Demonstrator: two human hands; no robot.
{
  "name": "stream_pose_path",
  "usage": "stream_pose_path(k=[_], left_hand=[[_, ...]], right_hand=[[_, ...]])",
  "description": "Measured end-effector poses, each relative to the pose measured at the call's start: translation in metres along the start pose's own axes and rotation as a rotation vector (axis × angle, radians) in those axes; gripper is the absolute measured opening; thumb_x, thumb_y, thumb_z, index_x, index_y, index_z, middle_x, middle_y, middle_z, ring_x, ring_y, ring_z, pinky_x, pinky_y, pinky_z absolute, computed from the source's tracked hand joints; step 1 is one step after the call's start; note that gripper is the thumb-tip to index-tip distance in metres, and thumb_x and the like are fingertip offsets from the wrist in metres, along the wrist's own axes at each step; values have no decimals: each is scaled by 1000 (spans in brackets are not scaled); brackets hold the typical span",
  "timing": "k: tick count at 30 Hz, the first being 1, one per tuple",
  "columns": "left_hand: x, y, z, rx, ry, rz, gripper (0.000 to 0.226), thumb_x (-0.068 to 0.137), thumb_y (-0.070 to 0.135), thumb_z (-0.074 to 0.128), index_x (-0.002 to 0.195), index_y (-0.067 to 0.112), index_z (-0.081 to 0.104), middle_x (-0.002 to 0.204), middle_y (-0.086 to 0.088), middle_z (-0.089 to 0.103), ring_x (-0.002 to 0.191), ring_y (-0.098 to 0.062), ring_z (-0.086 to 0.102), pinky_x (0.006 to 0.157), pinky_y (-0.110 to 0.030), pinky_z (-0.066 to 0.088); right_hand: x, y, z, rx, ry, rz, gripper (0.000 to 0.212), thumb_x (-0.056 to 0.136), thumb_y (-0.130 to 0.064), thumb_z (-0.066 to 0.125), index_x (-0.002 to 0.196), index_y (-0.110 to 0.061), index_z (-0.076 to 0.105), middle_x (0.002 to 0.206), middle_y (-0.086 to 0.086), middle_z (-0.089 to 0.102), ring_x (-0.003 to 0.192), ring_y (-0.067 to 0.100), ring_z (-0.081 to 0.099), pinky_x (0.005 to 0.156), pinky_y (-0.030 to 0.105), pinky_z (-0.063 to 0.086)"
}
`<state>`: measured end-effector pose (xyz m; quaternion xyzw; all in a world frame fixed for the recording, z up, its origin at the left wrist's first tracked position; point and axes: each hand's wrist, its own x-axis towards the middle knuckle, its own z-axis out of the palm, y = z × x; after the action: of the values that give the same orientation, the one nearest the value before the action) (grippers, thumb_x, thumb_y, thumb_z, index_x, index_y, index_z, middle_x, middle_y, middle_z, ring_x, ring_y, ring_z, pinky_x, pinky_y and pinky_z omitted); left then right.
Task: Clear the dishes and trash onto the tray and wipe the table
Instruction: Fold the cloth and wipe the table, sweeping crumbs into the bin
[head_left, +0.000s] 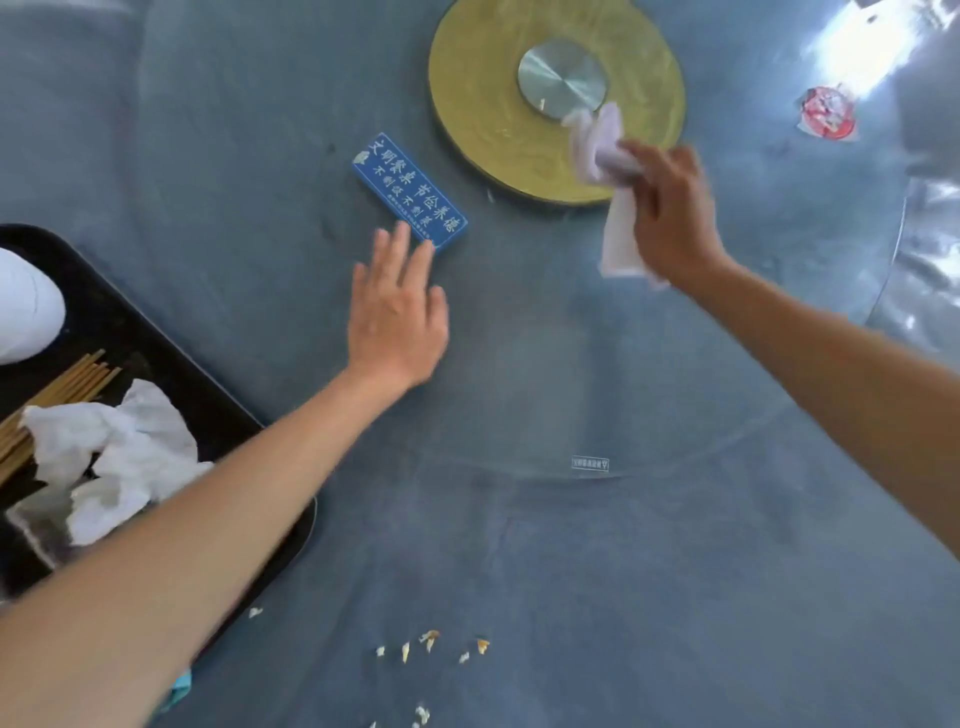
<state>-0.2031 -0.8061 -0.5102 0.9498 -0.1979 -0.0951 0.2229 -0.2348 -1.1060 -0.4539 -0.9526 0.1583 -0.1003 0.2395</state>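
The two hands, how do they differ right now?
The left hand is open and flat, fingers spread, its fingertips at the blue sign; the right hand is closed around a white cloth. The left is sharp; the right is motion-blurred, beside the yellow disc. Both are bare, over the glass table.

- counter (571, 571): grey-blue, faintly mottled
- tray (156, 353) at nine o'clock: black
- crumpled napkins (130, 452) on it: white
- chopsticks (62, 384): pale tan
- bowl (26, 306): white
- sign (410, 192): blue with white characters
- turntable base (493, 130) at twelve o'clock: mustard-gold, silver centre
- cloth (618, 228): white, lilac-tinged
- crumbs (431, 644) at six o'clock: cream and yellow
- wrapper (826, 114) at two o'clock: red and white
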Motion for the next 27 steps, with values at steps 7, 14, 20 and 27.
stream_pose_path(k=[7,14,20,27], left_hand=[[-26,1,38,193,32,71,56,105,34,26,161,28,22,170,-1,15,158,-23,9,125,-52,11],[-15,-22,33,230,19,147,58,104,33,25,161,28,19,171,-1,12,158,-22,7,125,-52,6],[-1,-39,9,219,-58,186,59,102,37,24,161,30,19,171,1,10,158,-19,5,125,-50,0],[20,-3,-1,110,-132,-9,59,106,27,32,161,14,17,171,-4,-1,158,-23,-4,126,-51,1]], right_hand=[[18,23,41,-206,-49,79,56,96,-3,46,143,-31,59,139,10,53,118,41,53,89,51,51],[-180,-35,48,8,-426,-366,68,76,18,61,132,-21,72,122,13,69,91,41,66,58,50,55],[-187,-22,-1,172,-309,-273,64,83,19,58,130,-22,72,120,11,65,97,32,68,71,43,57],[17,73,-48,-211,85,83,45,103,-8,45,138,-24,66,126,14,66,111,42,60,94,34,40]])
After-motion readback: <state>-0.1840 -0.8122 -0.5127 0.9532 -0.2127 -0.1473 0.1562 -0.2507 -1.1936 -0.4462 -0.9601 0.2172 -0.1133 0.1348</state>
